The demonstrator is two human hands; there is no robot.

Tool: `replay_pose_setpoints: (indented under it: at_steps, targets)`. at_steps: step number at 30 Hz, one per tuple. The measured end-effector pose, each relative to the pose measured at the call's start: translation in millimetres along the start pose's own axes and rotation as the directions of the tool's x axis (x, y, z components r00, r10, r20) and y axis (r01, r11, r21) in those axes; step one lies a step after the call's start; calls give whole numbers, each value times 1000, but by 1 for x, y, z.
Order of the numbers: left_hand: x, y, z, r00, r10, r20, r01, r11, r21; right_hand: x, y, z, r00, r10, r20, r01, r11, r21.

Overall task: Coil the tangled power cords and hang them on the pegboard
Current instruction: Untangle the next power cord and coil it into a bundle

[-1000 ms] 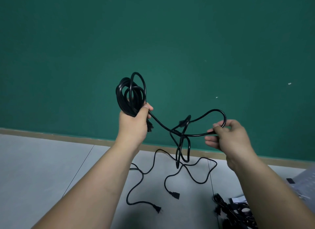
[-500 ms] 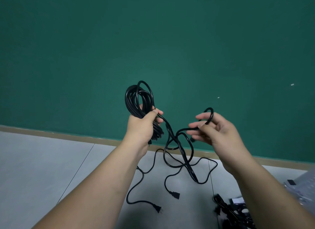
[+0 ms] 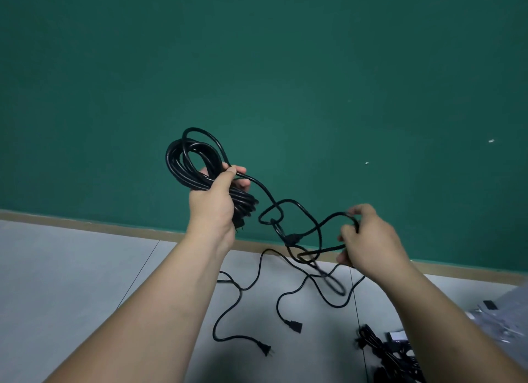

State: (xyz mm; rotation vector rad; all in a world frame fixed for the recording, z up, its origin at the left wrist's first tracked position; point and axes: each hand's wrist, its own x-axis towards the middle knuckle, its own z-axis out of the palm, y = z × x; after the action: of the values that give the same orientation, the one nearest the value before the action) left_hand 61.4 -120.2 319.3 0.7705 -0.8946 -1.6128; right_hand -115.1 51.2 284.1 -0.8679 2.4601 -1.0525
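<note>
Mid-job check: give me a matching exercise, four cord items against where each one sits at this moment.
Things:
1. coiled bundle
2. loose loop
3. two-prong plug
4. cord pile

Places:
A. pinched by the right hand
B. lying on the floor between the forearms
C. gripped in the left hand
D. heaped at the view's lower right

Pairs: 1-C, 2-A, 3-B, 4-D.
</note>
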Motion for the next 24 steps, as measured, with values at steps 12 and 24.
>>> replay_pose_setpoints:
  at_steps: [12,24]
  targets:
    - [-24,-1,9,931,-101,352,86,995,59,-12,-9,23,819,-475,322,470,877,99]
    - [-26,1,11,884,-211,417,262,963,-68,-12,-4,31,889,-346,299,432,852,-297]
